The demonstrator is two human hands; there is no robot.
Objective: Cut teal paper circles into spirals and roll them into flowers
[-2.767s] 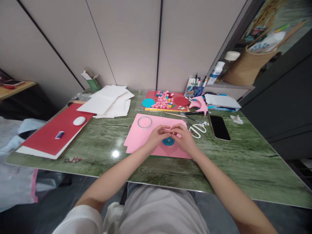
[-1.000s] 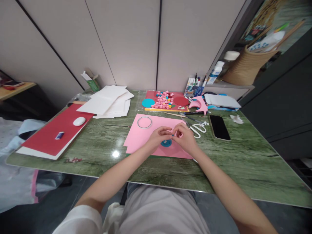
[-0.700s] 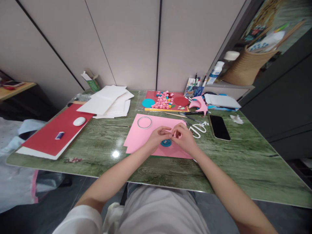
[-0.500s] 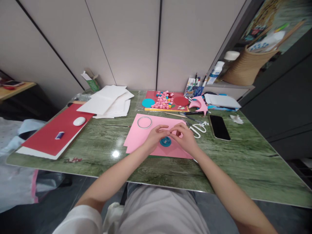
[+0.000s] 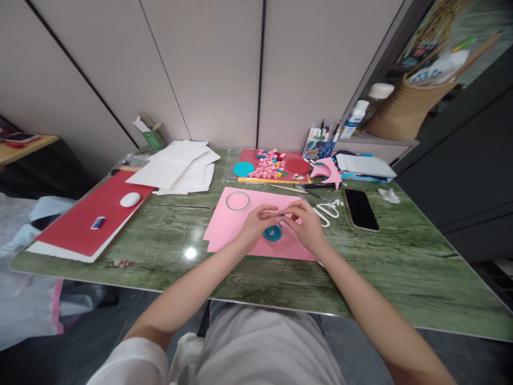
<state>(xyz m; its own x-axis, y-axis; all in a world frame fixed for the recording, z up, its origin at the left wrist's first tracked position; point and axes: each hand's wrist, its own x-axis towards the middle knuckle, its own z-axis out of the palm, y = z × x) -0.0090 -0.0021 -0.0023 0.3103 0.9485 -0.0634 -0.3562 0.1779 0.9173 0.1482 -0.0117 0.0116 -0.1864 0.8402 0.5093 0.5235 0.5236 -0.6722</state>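
My left hand (image 5: 258,223) and my right hand (image 5: 305,224) meet fingertip to fingertip above a pink paper sheet (image 5: 222,230). Both pinch a small blue paper strip (image 5: 282,215), mostly covered by the fingers. Just beneath them a round blue paper coil (image 5: 272,233) rests on the pink sheet; the strip seems to run down to it, but the join is hard to make out. A thin silvery ring (image 5: 238,201) lies on the sheet's upper left part, apart from the hands.
Small pink, yellow and blue balls or rosettes (image 5: 269,167) are heaped behind the sheet, beside a blue disc (image 5: 243,169) and a red disc (image 5: 298,166). A phone (image 5: 361,209) and white coiled cord (image 5: 329,213) lie right. Red paper (image 5: 88,216) and white sheets (image 5: 172,166) lie left.
The fingertips have shifted slightly, and a bit of blue now shows between them. The blue coil has more of its surface in sight.
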